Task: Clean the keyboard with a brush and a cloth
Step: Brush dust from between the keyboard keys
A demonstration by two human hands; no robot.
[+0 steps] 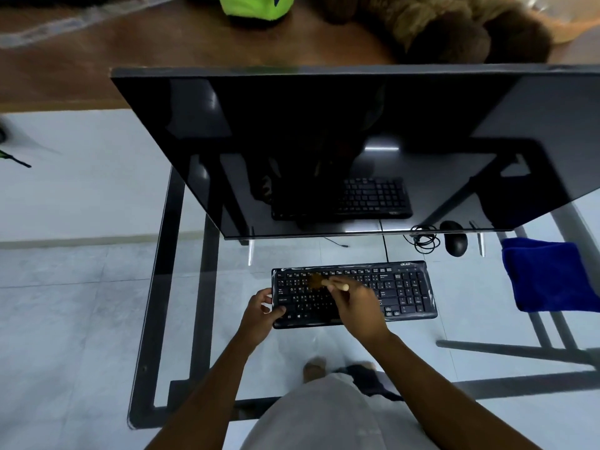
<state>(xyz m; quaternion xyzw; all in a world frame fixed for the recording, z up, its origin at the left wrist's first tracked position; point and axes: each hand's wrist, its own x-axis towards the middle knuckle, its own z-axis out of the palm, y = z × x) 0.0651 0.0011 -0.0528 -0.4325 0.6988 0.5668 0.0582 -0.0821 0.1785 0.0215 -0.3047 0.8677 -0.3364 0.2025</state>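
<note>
Glass counter [227, 287], dark monitor [324, 151] at the rear. Fingers [344, 296] of the right hand [357, 306] pinch a brush [328, 283], its bristles on the upper-left keys of the keyboard [406, 293], which lies flat mid-counter. The left hand [259, 310] grips its left end, fingers curled. Brushing is in hand. Next, in my judgement: sweep rightward, then take the blue cloth [548, 277] lying at the right.

Black keyboard [389, 290] with white letters; tan wooden brush [328, 283]; deep blue cloth [548, 276]; black mouse [456, 243]; glossy black monitor [324, 151]; clear glass table [227, 287], black-framed.
</note>
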